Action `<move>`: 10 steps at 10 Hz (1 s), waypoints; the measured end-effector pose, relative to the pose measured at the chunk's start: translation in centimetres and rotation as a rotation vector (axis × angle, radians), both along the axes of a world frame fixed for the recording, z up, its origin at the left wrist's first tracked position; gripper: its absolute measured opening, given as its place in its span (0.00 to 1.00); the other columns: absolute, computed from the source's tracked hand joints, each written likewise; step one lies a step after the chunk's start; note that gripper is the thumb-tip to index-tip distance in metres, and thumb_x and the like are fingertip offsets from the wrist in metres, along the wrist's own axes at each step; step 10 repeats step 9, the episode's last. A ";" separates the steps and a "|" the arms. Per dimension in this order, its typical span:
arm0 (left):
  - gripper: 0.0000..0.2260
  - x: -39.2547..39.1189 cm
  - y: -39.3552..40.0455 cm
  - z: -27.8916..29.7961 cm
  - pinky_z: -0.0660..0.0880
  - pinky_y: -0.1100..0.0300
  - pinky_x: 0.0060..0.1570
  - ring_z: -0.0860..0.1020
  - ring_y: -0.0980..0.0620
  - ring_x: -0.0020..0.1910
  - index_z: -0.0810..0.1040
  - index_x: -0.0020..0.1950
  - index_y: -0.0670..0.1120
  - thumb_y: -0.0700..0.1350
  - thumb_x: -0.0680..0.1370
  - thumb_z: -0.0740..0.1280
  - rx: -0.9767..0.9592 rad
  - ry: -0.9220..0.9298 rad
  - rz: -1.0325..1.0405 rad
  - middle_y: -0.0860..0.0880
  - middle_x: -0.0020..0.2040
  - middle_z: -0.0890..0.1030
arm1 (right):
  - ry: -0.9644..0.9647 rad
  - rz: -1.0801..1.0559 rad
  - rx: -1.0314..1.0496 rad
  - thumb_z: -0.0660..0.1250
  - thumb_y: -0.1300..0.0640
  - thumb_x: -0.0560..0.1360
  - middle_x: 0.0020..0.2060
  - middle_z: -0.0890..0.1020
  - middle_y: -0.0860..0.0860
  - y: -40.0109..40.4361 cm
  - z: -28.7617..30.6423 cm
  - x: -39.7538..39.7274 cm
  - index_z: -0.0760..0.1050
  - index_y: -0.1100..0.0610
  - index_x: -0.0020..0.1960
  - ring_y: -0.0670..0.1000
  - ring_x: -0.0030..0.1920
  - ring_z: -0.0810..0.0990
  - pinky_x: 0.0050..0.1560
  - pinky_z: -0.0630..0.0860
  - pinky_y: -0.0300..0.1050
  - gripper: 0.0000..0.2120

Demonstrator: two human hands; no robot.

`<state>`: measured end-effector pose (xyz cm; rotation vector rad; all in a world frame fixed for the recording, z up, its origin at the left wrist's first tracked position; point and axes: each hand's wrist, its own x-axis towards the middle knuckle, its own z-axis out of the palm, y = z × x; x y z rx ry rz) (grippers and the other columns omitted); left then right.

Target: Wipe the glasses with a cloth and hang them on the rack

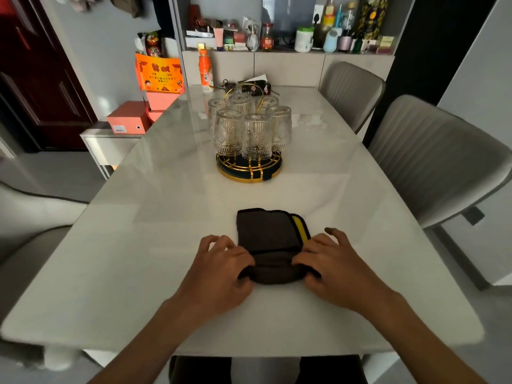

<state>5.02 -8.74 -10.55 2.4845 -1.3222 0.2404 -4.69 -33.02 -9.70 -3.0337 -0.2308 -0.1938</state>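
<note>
1. A pale marble-look bench runs away from the viewer in a dining room, with grey ribbed upholstered chairs along its right edge and a shelf crowded with bottles and jars beyond its far edge.
2. A dark brown folded cloth with a yellow strip at its right side lies flat on the bench near the near edge, about midway between the left and right edges.
3. The left hand grips the cloth's near-left corner; its thumb and curled fingers pinch the rolled near hem.
4. The right hand does the same at the near-right corner, its grip clenched on the hem, with the outer fingers spread on the bench beside the yellow strip.
5. Between the two hands the near hem bulges up in a soft roll.
6. A round gold wire rack with a dark base stands at the middle of the bench, well apart from the cloth.
7. Clear embossed drinking glasses hang upside down on the rack; six can be made out.
8. An orange plastic bottle stands near the far-left corner, with a dark pouch just beside it by the far edge.
</note>
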 end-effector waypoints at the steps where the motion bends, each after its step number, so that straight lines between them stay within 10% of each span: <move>1: 0.06 1.2 -0.3 1.3 0.73 0.69 0.44 0.79 0.61 0.37 0.84 0.40 0.57 0.49 0.72 0.68 -0.242 0.384 0.192 0.62 0.34 0.80 | -0.024 -0.091 0.336 0.62 0.56 0.72 0.39 0.85 0.46 -0.2 2.0 1.0 0.84 0.49 0.50 0.47 0.43 0.80 0.60 0.70 0.49 0.13; 2: 0.11 4.9 -2.4 2.7 0.75 0.65 0.45 0.81 0.58 0.44 0.82 0.49 0.58 0.40 0.78 0.72 -0.475 0.628 0.374 0.56 0.47 0.84 | -0.074 -0.261 0.440 0.66 0.58 0.76 0.48 0.86 0.47 -0.9 4.1 5.0 0.79 0.49 0.59 0.51 0.49 0.82 0.57 0.73 0.48 0.13; 3: 0.13 6.3 -3.0 2.9 0.77 0.49 0.58 0.80 0.47 0.56 0.79 0.66 0.48 0.43 0.81 0.70 -0.459 0.267 0.462 0.49 0.63 0.81 | -0.220 -0.411 0.064 0.63 0.57 0.80 0.59 0.82 0.51 -0.2 3.7 7.2 0.74 0.51 0.67 0.56 0.59 0.79 0.64 0.68 0.55 0.16; 4: 0.17 5.3 -2.9 0.8 0.69 0.46 0.70 0.75 0.44 0.69 0.77 0.72 0.49 0.47 0.82 0.67 -0.105 0.164 0.154 0.47 0.72 0.77 | -0.264 -0.272 0.027 0.66 0.56 0.77 0.56 0.84 0.54 2.3 0.8 6.0 0.81 0.54 0.60 0.58 0.53 0.82 0.58 0.75 0.57 0.13; 5: 0.23 4.1 -3.2 -2.1 0.51 0.48 0.79 0.62 0.51 0.80 0.66 0.80 0.54 0.58 0.85 0.56 0.194 0.136 0.166 0.53 0.81 0.65 | -0.042 -0.339 0.018 0.63 0.48 0.81 0.71 0.77 0.54 3.3 -2.1 5.2 0.75 0.52 0.71 0.57 0.70 0.76 0.72 0.64 0.65 0.20; 6: 0.21 4.1 -2.6 -2.4 0.55 0.42 0.78 0.73 0.49 0.73 0.77 0.72 0.50 0.57 0.83 0.59 0.157 0.014 0.204 0.49 0.73 0.76 | 0.083 -0.317 0.048 0.53 0.42 0.84 0.79 0.65 0.47 3.2 -3.2 5.7 0.63 0.45 0.79 0.52 0.79 0.61 0.77 0.46 0.65 0.25; 8: 0.24 5.7 0.6 -1.4 0.41 0.52 0.80 0.60 0.58 0.80 0.65 0.80 0.56 0.60 0.84 0.58 0.186 0.124 0.220 0.56 0.81 0.64 | 0.129 -0.259 0.063 0.53 0.42 0.84 0.82 0.58 0.47 6.3 -2.2 7.7 0.56 0.45 0.81 0.51 0.81 0.55 0.77 0.43 0.66 0.27; 9: 0.23 4.6 3.9 1.2 0.62 0.55 0.75 0.70 0.63 0.72 0.68 0.75 0.64 0.67 0.80 0.59 -0.174 0.052 0.221 0.63 0.73 0.73 | -0.018 -0.265 0.285 0.61 0.45 0.81 0.80 0.62 0.45 4.3 -0.1 6.1 0.62 0.43 0.77 0.51 0.80 0.58 0.78 0.51 0.53 0.25; 10: 0.23 4.6 3.9 1.2 0.62 0.55 0.75 0.70 0.63 0.72 0.68 0.75 0.64 0.67 0.80 0.59 -0.174 0.052 0.221 0.63 0.73 0.73 | -0.018 -0.265 0.285 0.61 0.45 0.81 0.80 0.62 0.45 4.3 -0.1 6.1 0.62 0.43 0.77 0.51 0.80 0.58 0.78 0.51 0.53 0.25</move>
